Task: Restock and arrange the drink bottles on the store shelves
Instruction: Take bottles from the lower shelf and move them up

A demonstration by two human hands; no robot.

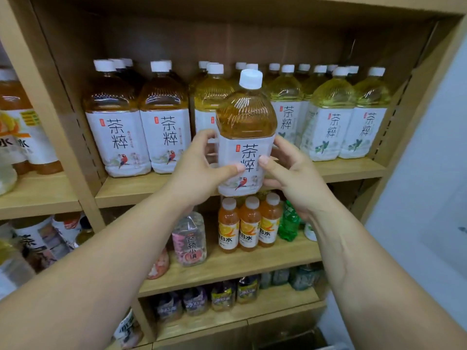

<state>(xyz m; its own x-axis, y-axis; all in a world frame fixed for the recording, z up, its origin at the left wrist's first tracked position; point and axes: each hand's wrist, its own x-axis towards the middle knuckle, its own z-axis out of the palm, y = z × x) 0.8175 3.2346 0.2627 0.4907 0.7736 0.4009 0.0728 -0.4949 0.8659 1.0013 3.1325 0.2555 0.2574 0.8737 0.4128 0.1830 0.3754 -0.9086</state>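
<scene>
I hold a large amber tea bottle [246, 127] with a white cap and a white parrot label upright in front of the upper shelf [156, 188]. My left hand [202, 170] grips its left side, thumb across the label. My right hand [290, 173] grips its right side, thumb on the label too. Behind it on the shelf stand two matching amber tea bottles [137, 117] at the left and several pale yellow tea bottles [336, 112] at the right. The bottle's base hangs just in front of the shelf edge.
The shelf below [252, 263] carries three small orange drink bottles [249, 223], a green bottle [289, 221] and a pink-labelled bottle [189, 238]. Darker small bottles [207, 299] fill the lowest shelf. A neighbouring shelf unit at the left holds orange bottles [22, 122]. A pale wall [429, 173] bounds the right.
</scene>
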